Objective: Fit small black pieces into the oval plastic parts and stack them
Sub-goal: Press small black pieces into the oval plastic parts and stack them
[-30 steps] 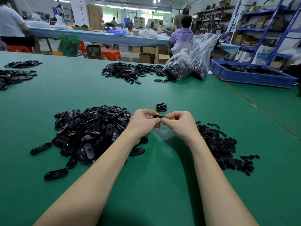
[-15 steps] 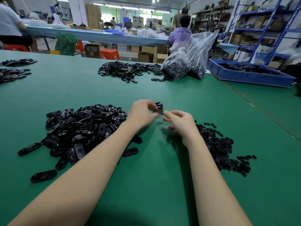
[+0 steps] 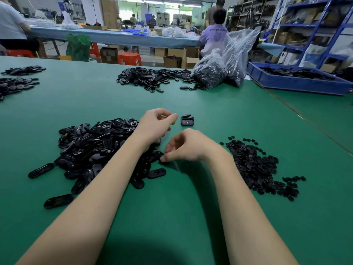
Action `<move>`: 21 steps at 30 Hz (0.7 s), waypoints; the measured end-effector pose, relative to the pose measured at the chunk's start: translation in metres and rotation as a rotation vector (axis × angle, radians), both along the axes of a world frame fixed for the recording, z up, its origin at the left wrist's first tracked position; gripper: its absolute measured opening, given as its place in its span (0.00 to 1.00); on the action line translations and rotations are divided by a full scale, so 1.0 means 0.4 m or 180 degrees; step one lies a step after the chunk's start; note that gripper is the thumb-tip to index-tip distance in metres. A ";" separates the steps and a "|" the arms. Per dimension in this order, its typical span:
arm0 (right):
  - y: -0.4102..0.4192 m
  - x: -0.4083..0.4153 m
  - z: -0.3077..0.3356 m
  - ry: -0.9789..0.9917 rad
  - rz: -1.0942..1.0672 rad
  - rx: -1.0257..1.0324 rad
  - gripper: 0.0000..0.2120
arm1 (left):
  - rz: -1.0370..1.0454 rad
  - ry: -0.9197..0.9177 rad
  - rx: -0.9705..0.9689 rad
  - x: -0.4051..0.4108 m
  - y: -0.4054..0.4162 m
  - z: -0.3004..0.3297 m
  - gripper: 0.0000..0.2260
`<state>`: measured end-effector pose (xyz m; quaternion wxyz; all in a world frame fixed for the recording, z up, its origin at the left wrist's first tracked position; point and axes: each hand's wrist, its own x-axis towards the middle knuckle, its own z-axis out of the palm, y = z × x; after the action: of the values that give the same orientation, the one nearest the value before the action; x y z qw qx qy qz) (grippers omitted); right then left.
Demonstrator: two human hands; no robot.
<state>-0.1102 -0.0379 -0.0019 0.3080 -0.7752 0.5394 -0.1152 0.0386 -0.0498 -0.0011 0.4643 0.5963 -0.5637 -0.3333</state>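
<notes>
A big heap of black oval plastic parts (image 3: 91, 148) lies on the green table (image 3: 172, 217), left of centre. To the right is a flatter heap of small black pieces (image 3: 254, 165). Between and beyond them stands a short stack of fitted ovals (image 3: 187, 120). My left hand (image 3: 155, 125) hovers just left of that stack, fingers loosely curled and holding nothing. My right hand (image 3: 187, 146) reaches down to the near right edge of the oval heap. Its fingertips pinch one oval part (image 3: 159, 155) there.
Farther back lie another pile of ovals (image 3: 152, 78), two clear plastic bags of parts (image 3: 212, 71) and a blue tray (image 3: 298, 83) at the right. More piles (image 3: 17, 85) sit at the far left. People sit at a blue bench behind.
Both hands held one oval together. The left carried it to the stack and let go. The right hand dropped back to the edge of the oval heap and took a new part.
</notes>
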 end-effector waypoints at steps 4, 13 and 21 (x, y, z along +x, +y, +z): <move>0.012 0.031 -0.006 0.0214 -0.0048 -0.0162 0.12 | 0.0006 -0.0084 -0.0043 0.006 0.039 0.004 0.06; 0.015 -0.090 0.058 -0.0368 -0.0116 0.0026 0.05 | -0.0257 -0.0347 -0.0302 0.009 0.081 0.013 0.04; 0.032 -0.164 0.065 -0.1197 -0.0196 0.0506 0.07 | -0.1274 0.0047 -0.0238 -0.027 0.107 0.022 0.09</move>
<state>-0.1756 -0.0250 0.0243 0.4598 -0.6964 0.5032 -0.2243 0.0280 -0.0071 0.0075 0.4147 0.4524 -0.6795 -0.4021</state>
